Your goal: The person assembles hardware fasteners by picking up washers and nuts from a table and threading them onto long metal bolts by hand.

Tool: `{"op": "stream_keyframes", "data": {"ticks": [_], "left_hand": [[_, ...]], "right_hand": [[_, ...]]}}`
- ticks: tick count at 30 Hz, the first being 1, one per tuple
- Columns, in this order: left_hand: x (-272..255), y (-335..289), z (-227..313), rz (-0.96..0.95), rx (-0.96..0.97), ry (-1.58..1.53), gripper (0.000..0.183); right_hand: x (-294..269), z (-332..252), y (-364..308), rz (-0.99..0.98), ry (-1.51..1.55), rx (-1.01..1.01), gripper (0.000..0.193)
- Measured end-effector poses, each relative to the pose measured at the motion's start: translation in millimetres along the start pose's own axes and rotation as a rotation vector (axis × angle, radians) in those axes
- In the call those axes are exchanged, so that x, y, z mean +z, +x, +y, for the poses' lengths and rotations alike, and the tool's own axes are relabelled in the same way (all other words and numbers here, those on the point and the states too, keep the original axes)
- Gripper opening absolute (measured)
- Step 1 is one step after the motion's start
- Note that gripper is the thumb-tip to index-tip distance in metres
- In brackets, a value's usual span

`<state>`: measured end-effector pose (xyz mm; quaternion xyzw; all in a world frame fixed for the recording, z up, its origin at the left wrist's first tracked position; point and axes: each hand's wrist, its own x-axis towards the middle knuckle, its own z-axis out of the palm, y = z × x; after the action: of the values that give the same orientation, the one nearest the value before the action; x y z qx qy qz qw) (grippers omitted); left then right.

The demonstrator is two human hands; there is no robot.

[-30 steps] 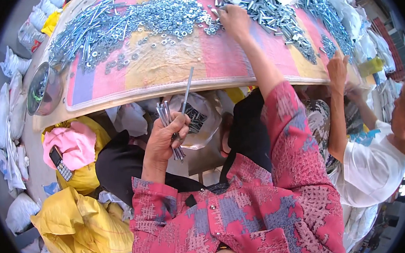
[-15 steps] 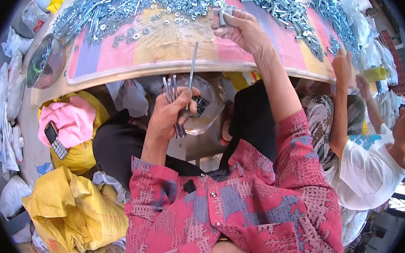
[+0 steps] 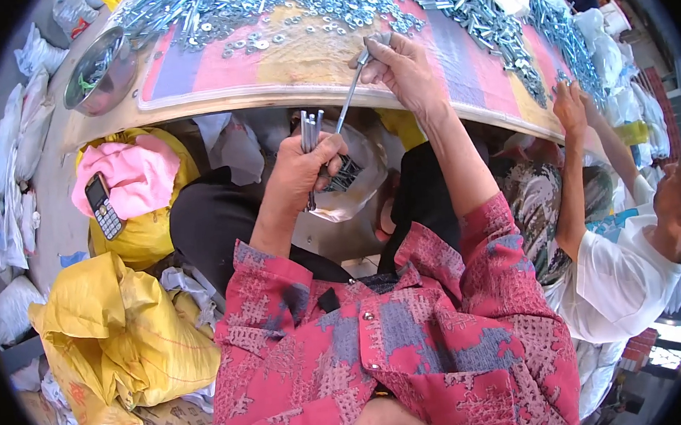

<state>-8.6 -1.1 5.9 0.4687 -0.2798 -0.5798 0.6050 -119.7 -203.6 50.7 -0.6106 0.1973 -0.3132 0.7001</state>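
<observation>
My left hand (image 3: 297, 172) is closed round a bundle of thin metal rods (image 3: 310, 124), held upright below the table edge. One longer metal rod (image 3: 350, 95) slants up from its thumb and fingers toward my right hand (image 3: 410, 73). Above the table's front edge, my right hand pinches a small grey metal piece (image 3: 365, 53) at this rod's upper end. Fingers partly cover the piece, so its exact kind is unclear. Beneath the left hand, between my knees, an open clear plastic bag (image 3: 368, 179) holds metal parts.
Washers and nuts (image 3: 318, 1), with long bolts, are heaped on the striped mat (image 3: 212, 75). Metal sleeves (image 3: 477, 21) lie farther right. A steel bowl (image 3: 114, 86) stands at the left. A phone (image 3: 103, 205) rests by pink cloth. A co-worker's hand (image 3: 570, 109) works at right.
The long rod's upper end now meets the piece in my right hand; before, they were apart. My left hand has moved slightly right, and the right hand slightly down in the picture.
</observation>
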Motion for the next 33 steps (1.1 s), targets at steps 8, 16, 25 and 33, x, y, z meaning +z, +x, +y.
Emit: {"op": "stream_keyframes", "data": {"ticks": [8, 16, 25, 33], "left_hand": [[-0.3, 0.3, 27.3, 0.374, 0.194, 0.210, 0.023], [-15.0, -3.7, 14.0, 0.322, 0.106, -0.280, 0.023], [-21.6, 0.7, 8.1, 0.132, 0.001, -0.572, 0.032], [-32.0, 1.3, 33.4, 0.083, 0.090, -0.529, 0.032]], "right_hand": [[38.4, -29.6, 27.7, -0.096, -0.599, 0.062, 0.030], [57.6, 2.2, 3.4, -0.260, -0.485, -0.020, 0.020], [83.8, 6.1, -44.8, -0.302, -0.233, 0.139, 0.019], [74.9, -0.2, 77.5, 0.139, -0.794, -0.484, 0.028]]}}
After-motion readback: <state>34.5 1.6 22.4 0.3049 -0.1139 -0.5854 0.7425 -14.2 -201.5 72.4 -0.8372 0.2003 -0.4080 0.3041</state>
